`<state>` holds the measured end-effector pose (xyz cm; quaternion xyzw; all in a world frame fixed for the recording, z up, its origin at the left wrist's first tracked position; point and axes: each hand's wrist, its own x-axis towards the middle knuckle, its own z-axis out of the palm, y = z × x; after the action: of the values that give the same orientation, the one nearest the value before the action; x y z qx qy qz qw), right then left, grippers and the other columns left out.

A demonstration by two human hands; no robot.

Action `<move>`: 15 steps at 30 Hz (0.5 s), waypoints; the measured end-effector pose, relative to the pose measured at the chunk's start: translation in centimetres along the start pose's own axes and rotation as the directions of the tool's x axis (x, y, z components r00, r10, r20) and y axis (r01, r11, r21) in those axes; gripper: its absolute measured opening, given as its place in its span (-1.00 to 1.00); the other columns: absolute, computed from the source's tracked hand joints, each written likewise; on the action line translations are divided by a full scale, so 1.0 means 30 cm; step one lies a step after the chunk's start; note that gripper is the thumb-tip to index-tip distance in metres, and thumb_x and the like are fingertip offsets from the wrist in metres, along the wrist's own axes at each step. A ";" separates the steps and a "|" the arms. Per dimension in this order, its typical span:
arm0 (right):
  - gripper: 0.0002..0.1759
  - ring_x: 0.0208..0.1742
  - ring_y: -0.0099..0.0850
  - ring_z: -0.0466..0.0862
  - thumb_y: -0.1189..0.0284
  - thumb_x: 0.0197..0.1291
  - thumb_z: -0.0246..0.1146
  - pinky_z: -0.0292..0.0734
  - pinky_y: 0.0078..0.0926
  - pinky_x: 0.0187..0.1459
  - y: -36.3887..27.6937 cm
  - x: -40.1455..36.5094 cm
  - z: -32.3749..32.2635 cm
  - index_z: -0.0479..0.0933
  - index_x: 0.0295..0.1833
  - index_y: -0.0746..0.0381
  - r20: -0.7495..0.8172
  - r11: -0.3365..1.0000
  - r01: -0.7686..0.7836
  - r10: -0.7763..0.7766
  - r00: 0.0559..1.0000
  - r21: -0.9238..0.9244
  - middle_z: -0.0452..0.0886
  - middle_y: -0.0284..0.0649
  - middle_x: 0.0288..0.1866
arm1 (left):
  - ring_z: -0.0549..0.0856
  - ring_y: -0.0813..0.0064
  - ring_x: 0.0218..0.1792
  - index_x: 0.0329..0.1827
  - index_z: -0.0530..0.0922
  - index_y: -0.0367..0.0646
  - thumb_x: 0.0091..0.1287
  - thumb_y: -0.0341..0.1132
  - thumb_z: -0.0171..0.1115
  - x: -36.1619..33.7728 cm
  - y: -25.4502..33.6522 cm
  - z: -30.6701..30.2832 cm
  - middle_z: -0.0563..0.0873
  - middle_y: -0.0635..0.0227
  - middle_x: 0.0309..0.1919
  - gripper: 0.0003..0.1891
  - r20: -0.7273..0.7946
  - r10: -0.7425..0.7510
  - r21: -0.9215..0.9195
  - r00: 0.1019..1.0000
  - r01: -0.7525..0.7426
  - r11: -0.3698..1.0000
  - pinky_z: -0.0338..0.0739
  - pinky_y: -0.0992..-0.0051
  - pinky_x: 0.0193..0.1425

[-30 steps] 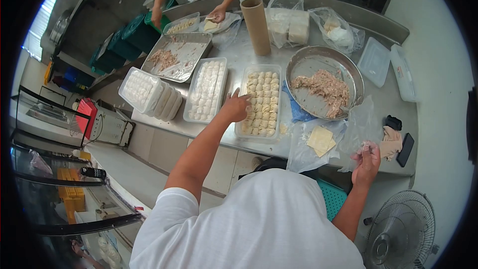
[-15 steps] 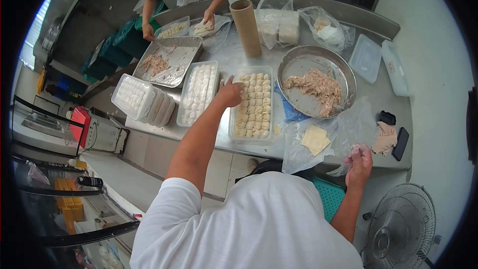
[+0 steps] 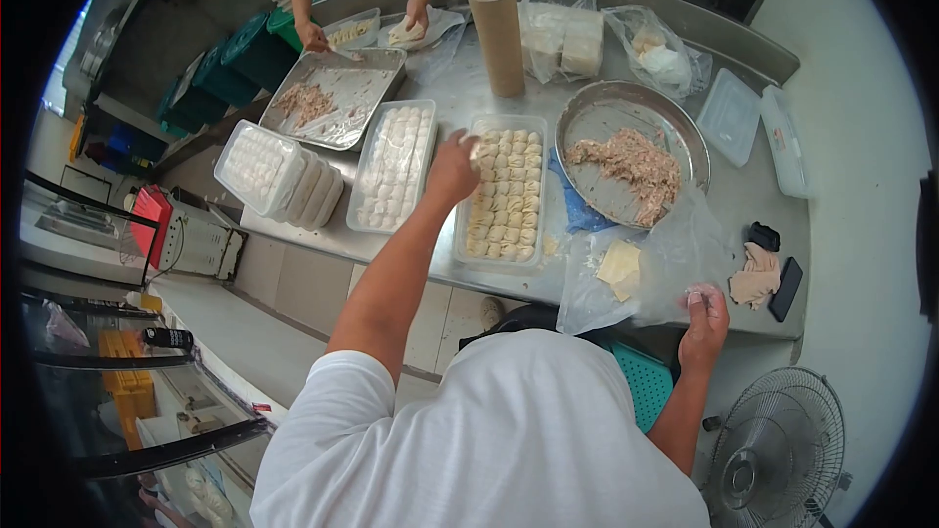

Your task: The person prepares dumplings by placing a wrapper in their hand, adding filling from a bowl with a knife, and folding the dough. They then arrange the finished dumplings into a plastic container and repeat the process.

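My left hand point(image 3: 454, 171) is over the left edge of a clear plastic container point(image 3: 458, 252) filled with rows of pleated dumplings point(image 3: 505, 200). Its bent fingers pinch a pale dumpling point(image 3: 475, 149) near the upper left corner, partly hidden by the fingers. At the table's front edge, my right hand point(image 3: 702, 323) has folded, white-smeared fingers closed on the edge of a clear plastic sheet point(image 3: 675, 259). Square wrappers point(image 3: 619, 269) lie on the plastic, left of that hand. Behind them, a round metal pan point(image 3: 706, 161) holds minced filling point(image 3: 636, 171).
Left stand a container of white dumplings point(image 3: 393, 164), stacked containers point(image 3: 279, 181) and a metal tray point(image 3: 377, 103). Behind are a cardboard tube point(image 3: 499, 39) and bagged blocks point(image 3: 562, 39). A co-worker's hands point(image 3: 415, 18) work across the table. A phone point(image 3: 785, 286) and fan point(image 3: 778, 450) are right.
My left hand stays at the container's upper left, its fingers shifted slightly upward and more bent. My right hand is nearly still. The view has shifted a little.
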<state>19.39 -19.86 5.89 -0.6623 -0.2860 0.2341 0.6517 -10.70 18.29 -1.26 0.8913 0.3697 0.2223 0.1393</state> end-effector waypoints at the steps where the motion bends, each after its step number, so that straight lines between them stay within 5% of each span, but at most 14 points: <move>1: -0.90 -0.22 -0.50 0.56 0.53 0.38 0.17 0.54 -0.49 -0.09 -0.005 0.006 0.003 0.54 -0.06 0.30 0.016 0.999 0.023 -0.023 1.000 -0.028 0.55 -0.33 -0.17 | 0.45 -0.13 0.38 0.22 0.57 -0.24 0.21 -0.32 0.32 -0.006 0.015 0.004 0.45 -0.13 0.38 -0.52 -0.091 -0.229 -0.054 0.969 0.225 0.973 0.43 0.12 0.42; 2: -0.91 -0.21 -0.48 0.56 0.55 0.36 0.16 0.52 -0.48 -0.05 -0.009 0.012 0.008 0.53 -0.08 0.30 0.033 0.997 0.050 -0.048 0.998 -0.054 0.54 -0.32 -0.17 | 0.49 -0.15 0.32 0.25 0.54 -0.30 0.23 -0.31 0.30 -0.011 0.031 0.007 0.42 -0.21 0.38 -0.50 -0.169 -0.446 -0.125 0.879 0.430 0.894 0.47 0.15 0.36; 4: -0.93 -0.21 -0.48 0.56 0.57 0.35 0.15 0.52 -0.49 -0.05 -0.007 0.015 0.016 0.52 -0.11 0.30 0.031 0.998 0.032 -0.030 0.999 -0.050 0.53 -0.32 -0.18 | 0.59 -0.18 0.18 0.18 0.53 -0.37 0.26 -0.31 0.28 -0.062 0.055 0.022 0.57 -0.24 0.19 -0.55 -0.157 -0.490 -0.080 0.858 0.483 0.872 0.51 0.07 0.26; 6: -0.94 -0.22 -0.48 0.55 0.58 0.33 0.15 0.51 -0.49 -0.06 -0.006 0.018 0.023 0.51 -0.13 0.30 0.026 0.999 0.016 -0.015 1.000 -0.047 0.52 -0.31 -0.19 | 0.65 -0.19 0.06 0.04 0.54 -0.36 0.28 -0.30 0.28 -0.108 0.047 0.053 0.68 -0.19 -0.08 -0.64 0.100 -0.614 -0.180 0.783 0.621 0.763 0.54 0.07 0.16; 9: -0.95 -0.24 -0.49 0.54 0.60 0.31 0.14 0.50 -0.50 -0.09 -0.011 0.015 0.032 0.50 -0.15 0.30 0.022 1.000 -0.001 0.001 1.000 -0.019 0.50 -0.31 -0.21 | 0.67 -0.21 -0.05 -0.09 0.52 -0.34 0.30 -0.30 0.30 -0.154 0.076 0.062 0.68 -0.17 -0.27 -0.72 -0.071 -0.571 -0.201 0.818 0.549 0.812 0.53 0.04 0.04; 13: -0.95 -0.26 -0.50 0.53 0.61 0.31 0.13 0.48 -0.52 -0.11 -0.019 0.025 0.030 0.50 -0.15 0.30 0.067 0.999 0.013 -0.010 0.998 -0.045 0.49 -0.32 -0.23 | 0.64 -0.22 -0.11 -0.12 0.50 -0.32 0.32 -0.34 0.31 -0.215 0.110 0.044 0.65 -0.16 -0.25 -0.76 -0.194 -0.506 -0.259 0.841 0.453 0.853 0.50 0.04 -0.05; 15: -0.94 -0.27 -0.50 0.53 0.60 0.31 0.13 0.48 -0.52 -0.12 -0.019 0.030 0.025 0.50 -0.15 0.29 0.064 0.999 0.018 -0.015 0.998 -0.043 0.49 -0.32 -0.25 | 0.60 -0.20 -0.19 -0.12 0.48 -0.29 0.33 -0.38 0.30 -0.258 0.123 0.040 0.62 -0.08 -0.26 -0.79 -0.403 -0.393 -0.272 0.827 0.302 0.914 0.48 0.07 -0.09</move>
<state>19.49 -18.70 6.47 -0.6663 -0.3170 0.2433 0.6295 -12.76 10.08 -3.04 0.7146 0.5244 0.4282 0.1758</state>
